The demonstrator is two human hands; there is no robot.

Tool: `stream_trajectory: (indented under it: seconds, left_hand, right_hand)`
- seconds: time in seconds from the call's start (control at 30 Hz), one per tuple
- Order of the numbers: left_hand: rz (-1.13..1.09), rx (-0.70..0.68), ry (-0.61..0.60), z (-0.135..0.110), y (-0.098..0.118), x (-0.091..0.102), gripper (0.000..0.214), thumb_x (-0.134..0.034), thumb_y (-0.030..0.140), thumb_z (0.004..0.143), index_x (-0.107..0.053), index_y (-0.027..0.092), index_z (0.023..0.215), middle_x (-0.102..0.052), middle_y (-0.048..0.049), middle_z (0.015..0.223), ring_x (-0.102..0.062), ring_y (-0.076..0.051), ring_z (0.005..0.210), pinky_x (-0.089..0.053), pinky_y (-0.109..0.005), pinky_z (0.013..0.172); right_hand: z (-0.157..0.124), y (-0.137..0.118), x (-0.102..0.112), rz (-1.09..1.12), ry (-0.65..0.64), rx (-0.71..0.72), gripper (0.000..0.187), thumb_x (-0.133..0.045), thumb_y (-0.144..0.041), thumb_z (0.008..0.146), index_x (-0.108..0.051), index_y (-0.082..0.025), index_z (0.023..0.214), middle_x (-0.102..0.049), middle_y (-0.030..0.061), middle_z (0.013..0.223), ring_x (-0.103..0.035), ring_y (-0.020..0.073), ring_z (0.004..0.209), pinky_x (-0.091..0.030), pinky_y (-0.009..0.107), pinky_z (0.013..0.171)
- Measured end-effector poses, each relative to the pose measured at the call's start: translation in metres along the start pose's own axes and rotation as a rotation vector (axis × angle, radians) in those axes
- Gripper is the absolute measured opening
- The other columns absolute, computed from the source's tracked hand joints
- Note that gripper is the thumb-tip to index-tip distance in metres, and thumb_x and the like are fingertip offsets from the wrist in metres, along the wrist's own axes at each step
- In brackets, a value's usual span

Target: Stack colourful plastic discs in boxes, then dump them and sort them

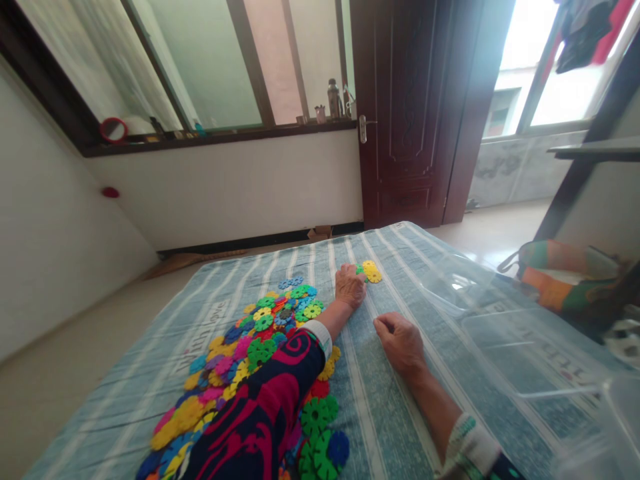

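Note:
My left hand point(351, 287) reaches across the bed with its fingers curled down at a green notched plastic disc point(361, 269). Its fingertips are partly hidden behind the knuckles. Touching or just beyond that disc lies a yellow notched disc point(372, 271). My right hand point(401, 343) is closed in a loose fist above the striped sheet, thumb against the forefinger, and nothing shows in it. Beneath and left of my left forearm spreads a pile of colourful notched discs point(263, 323), partly covered by the sleeve. Two blue discs point(291, 283) lie apart beyond the pile.
Clear plastic containers point(530, 353) stand on the right side of the bed. A blue striped sheet point(345, 373) covers the bed. Beyond its far edge are a dark red door point(407, 107) and a window ledge point(225, 139). An orange and green bag point(560, 273) sits at the right.

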State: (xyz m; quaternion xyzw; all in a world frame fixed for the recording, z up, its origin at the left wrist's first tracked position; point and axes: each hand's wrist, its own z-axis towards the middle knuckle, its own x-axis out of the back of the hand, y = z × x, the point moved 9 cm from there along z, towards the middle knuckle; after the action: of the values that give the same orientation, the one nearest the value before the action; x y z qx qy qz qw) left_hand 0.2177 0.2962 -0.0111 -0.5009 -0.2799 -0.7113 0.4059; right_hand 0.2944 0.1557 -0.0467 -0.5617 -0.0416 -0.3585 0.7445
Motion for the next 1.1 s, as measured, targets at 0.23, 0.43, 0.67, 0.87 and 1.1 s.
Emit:
stream_trajectory:
  seconds: [0.23,0.43,0.67,0.87,1.1]
  left_hand:
    - [0.02,0.031,0.027,-0.0021,-0.003,0.0003,0.017,-0.054,0.024,0.085,-0.071,0.02,0.086,-0.061,-0.0116,0.111,-0.044,-0.031,0.115,-0.038,-0.045,0.089]
    - [0.023,0.017,0.058,-0.0009,0.0001,-0.0003,0.019,-0.055,0.025,0.085,-0.07,0.022,0.096,-0.057,-0.0109,0.12,-0.04,-0.03,0.12,-0.037,-0.044,0.092]
    - [0.022,0.009,0.061,0.0049,0.0006,-0.0038,0.018,-0.06,0.027,0.081,-0.07,0.022,0.095,-0.055,-0.0112,0.125,-0.039,-0.031,0.122,-0.037,-0.044,0.092]
    - [0.02,0.019,0.062,0.0036,-0.0008,-0.0049,0.018,-0.059,0.027,0.082,-0.07,0.022,0.095,-0.056,-0.0105,0.124,-0.04,-0.03,0.121,-0.037,-0.044,0.093]
    - [0.008,0.021,0.063,0.0045,-0.005,0.0013,0.022,-0.061,0.031,0.081,-0.07,0.022,0.099,-0.057,-0.0103,0.123,-0.042,-0.03,0.12,-0.039,-0.042,0.092]
  right_hand:
    - [-0.0002,-0.0005,0.0004,0.008,-0.002,-0.004,0.024,-0.05,-0.031,0.083,-0.07,-0.021,0.073,-0.068,0.0024,0.077,-0.06,0.0158,0.071,-0.04,0.024,0.07]
    - [-0.0003,-0.0001,0.0005,0.0,-0.002,-0.011,0.024,-0.05,-0.031,0.083,-0.069,-0.021,0.073,-0.068,0.0023,0.077,-0.06,0.0162,0.073,-0.04,0.025,0.07]
    - [0.0,0.0,0.0006,0.016,-0.002,-0.018,0.023,-0.051,-0.031,0.083,-0.069,-0.021,0.073,-0.068,0.0023,0.077,-0.06,0.0164,0.073,-0.04,0.025,0.071]
    - [-0.0003,0.0,0.0011,0.016,0.005,-0.021,0.023,-0.051,-0.031,0.083,-0.069,-0.021,0.073,-0.068,0.0023,0.078,-0.06,0.0165,0.072,-0.04,0.025,0.071]
    - [-0.0006,-0.0006,0.0013,0.009,0.017,-0.004,0.023,-0.05,-0.031,0.082,-0.069,-0.021,0.072,-0.068,0.0022,0.077,-0.06,0.0158,0.07,-0.04,0.025,0.069]
